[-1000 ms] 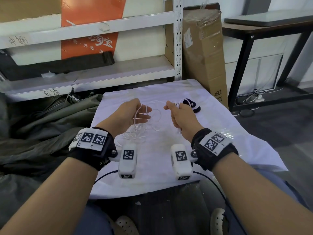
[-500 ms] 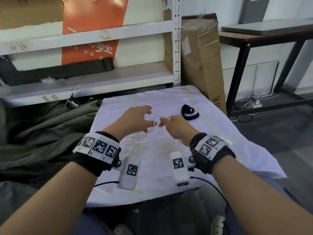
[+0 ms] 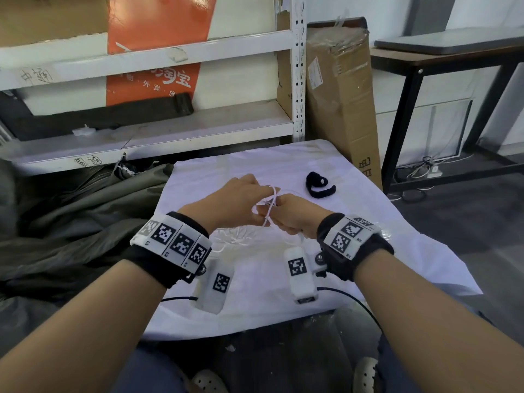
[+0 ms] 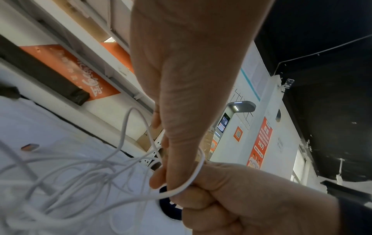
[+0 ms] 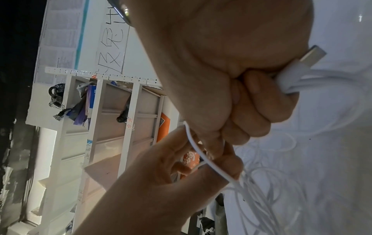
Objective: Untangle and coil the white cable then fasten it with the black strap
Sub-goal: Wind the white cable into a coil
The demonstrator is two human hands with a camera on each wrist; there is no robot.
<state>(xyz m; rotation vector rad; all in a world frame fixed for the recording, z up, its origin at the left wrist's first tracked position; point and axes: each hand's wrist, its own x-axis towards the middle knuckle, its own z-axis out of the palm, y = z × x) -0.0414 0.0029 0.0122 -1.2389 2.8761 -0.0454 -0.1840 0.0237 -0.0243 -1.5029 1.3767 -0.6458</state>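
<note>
A thin white cable [image 3: 269,211] runs between both hands, and its tangled loops [image 4: 66,179] lie on the white cloth [image 3: 354,239] below. My left hand [image 3: 241,202] pinches a strand [image 5: 203,157] of it. My right hand [image 3: 289,217] is a fist around the cable's end, with the USB plug [image 5: 314,54] sticking out of the fist. The two hands touch above the middle of the cloth. The black strap [image 3: 319,185] lies curled on the cloth just beyond the right hand, untouched.
A white metal shelf [image 3: 147,131] stands behind the cloth, with an orange sign [image 3: 158,49] on it. A tall cardboard box [image 3: 340,89] leans at the right, beside a black-framed desk [image 3: 442,63]. Dark green fabric [image 3: 71,219] is heaped to the left.
Both hands have come together from about a hand's width apart. The right hand has moved left, away from the black strap, and the loose loop between the hands has closed up.
</note>
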